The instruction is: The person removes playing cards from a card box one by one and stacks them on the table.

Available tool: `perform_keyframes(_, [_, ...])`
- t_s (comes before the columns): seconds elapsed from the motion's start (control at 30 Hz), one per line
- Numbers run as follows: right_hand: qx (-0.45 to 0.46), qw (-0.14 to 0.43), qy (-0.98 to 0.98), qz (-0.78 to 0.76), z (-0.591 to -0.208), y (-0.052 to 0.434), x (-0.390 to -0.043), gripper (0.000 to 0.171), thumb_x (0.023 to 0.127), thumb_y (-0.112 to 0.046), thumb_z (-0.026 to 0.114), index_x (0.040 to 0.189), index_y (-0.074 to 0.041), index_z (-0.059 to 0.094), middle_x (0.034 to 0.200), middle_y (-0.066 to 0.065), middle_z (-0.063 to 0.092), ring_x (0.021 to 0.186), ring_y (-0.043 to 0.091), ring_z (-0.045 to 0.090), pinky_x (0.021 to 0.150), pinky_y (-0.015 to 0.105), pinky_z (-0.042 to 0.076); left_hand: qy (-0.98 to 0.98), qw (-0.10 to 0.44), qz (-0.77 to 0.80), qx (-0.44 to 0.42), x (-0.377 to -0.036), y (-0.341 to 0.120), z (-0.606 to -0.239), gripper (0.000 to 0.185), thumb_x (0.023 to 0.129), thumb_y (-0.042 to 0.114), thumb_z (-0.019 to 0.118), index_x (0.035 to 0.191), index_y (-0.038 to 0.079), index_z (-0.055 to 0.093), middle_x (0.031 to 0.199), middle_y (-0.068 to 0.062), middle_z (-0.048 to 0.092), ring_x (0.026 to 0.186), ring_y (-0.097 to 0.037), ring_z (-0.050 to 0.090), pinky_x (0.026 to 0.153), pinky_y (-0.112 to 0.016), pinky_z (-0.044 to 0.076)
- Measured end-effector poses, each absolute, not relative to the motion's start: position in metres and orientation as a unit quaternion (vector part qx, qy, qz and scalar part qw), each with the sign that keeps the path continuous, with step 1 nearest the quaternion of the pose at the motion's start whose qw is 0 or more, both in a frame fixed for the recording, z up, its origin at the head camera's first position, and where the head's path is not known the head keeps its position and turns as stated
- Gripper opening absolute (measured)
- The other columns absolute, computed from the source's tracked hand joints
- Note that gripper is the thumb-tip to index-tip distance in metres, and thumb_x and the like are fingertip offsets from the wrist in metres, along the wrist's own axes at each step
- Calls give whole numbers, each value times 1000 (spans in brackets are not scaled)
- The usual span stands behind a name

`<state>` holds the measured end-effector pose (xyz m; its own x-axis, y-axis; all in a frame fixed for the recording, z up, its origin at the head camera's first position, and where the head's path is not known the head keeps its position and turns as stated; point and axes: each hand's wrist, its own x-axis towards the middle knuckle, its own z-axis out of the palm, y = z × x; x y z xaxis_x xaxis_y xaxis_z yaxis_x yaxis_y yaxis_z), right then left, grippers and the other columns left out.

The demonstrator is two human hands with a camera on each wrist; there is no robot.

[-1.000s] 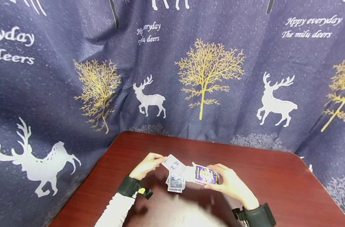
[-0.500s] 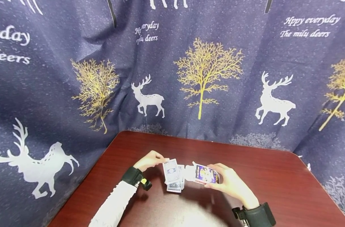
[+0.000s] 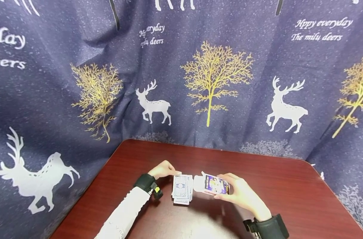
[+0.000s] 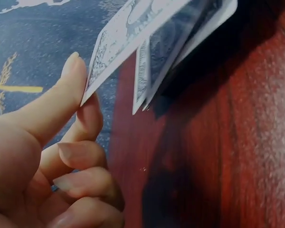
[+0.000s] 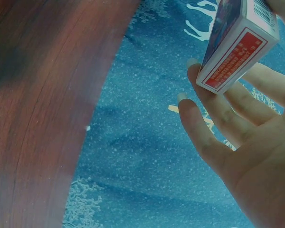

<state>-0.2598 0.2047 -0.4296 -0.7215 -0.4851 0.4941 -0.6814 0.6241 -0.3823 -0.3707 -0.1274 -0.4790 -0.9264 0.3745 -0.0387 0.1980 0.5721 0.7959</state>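
Note:
My left hand (image 3: 163, 169) pinches one blue-and-white playing card (image 4: 128, 35) by a corner, between thumb and forefinger. That card lies over a loose pile of similar cards (image 3: 181, 201), backs up, their edges not lined up. In the left wrist view several card edges show just beyond the pinched one. My right hand (image 3: 239, 191) grips a small card box (image 3: 216, 185) with a purple printed face, its white flap turned toward the pile. A red panel with lettering and a barcode mark the box (image 5: 237, 54) in the right wrist view, where fingers curl behind it.
The cards and hands are over a dark red wooden table (image 3: 259, 166) with rounded corners. Behind it hangs a blue cloth (image 3: 175, 132) printed with white deer and golden trees. Both wrists wear black straps.
The card in my left hand has turned from slanted to nearly upright in line with the pile and come down over it. The right hand keeps the box almost still.

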Motion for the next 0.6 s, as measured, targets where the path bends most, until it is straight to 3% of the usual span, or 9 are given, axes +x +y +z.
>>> perform_keyframes(0.1, [330, 175, -884, 281, -429, 204, -260, 58, 68, -42, 84, 115, -14, 67, 103, -7, 65, 85, 1, 56, 71, 21, 47, 890, 79, 420, 161, -372, -122, -481, 34, 78, 25, 79, 59, -1, 69, 48, 10, 41, 52, -7, 34, 50, -22, 28])
perform_keyframes(0.33, [326, 168, -888, 277, -429, 204, -259, 59, 68, -43, 84, 116, -13, 66, 103, -6, 65, 85, 1, 55, 71, 20, 47, 914, 30, 377, 143, -372, -114, -484, 29, 73, 31, 83, 57, 9, 72, 54, 1, 61, 55, -6, 45, 54, -21, 37])
perform_keyframes(0.6, [324, 170, -889, 275, -431, 205, -261, 59, 68, -43, 84, 116, -13, 66, 104, -6, 65, 86, 1, 56, 72, 21, 48, 920, -10, 363, 148, -371, -109, -487, 29, 71, 31, 84, 58, 9, 71, 51, 10, 53, 53, -7, 44, 51, -21, 37])
